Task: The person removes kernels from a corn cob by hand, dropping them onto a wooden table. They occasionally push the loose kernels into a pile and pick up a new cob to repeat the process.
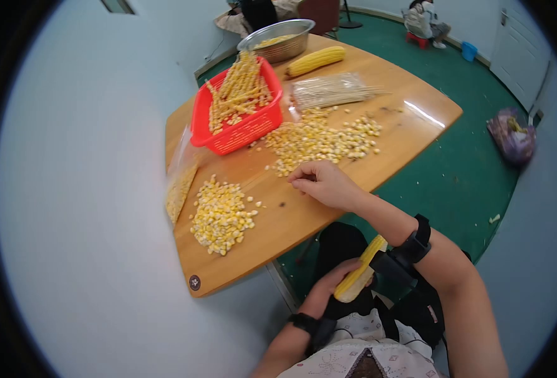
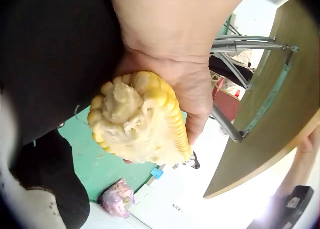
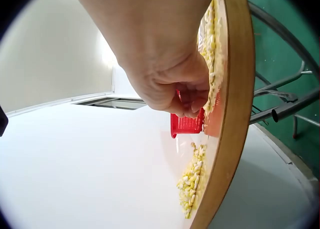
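Note:
Low over the lap, my left hand [image 1: 336, 277] grips a yellow corn cob [image 1: 355, 281]. In the left wrist view the cob's near end [image 2: 127, 121] shows a pale bare core and a stripped side, with kernels around the rest. My right hand [image 1: 329, 183] is above the table's near side, its fingers curled toward the thumb, with nothing showing between them. Just beyond it spreads a wide heap of loose corn kernels [image 1: 319, 140]. A smaller pile of kernels [image 1: 220, 214] lies to its left.
A red basket [image 1: 244, 131] holds kernels threaded on sticks. Behind it stands a metal bowl [image 1: 291, 47], with a whole corn cob [image 1: 316, 61] beside it. A bag of thin sticks [image 1: 335, 91] lies on the wooden table [image 1: 410, 135]. A clear bag [image 1: 181, 189] leans at the left edge.

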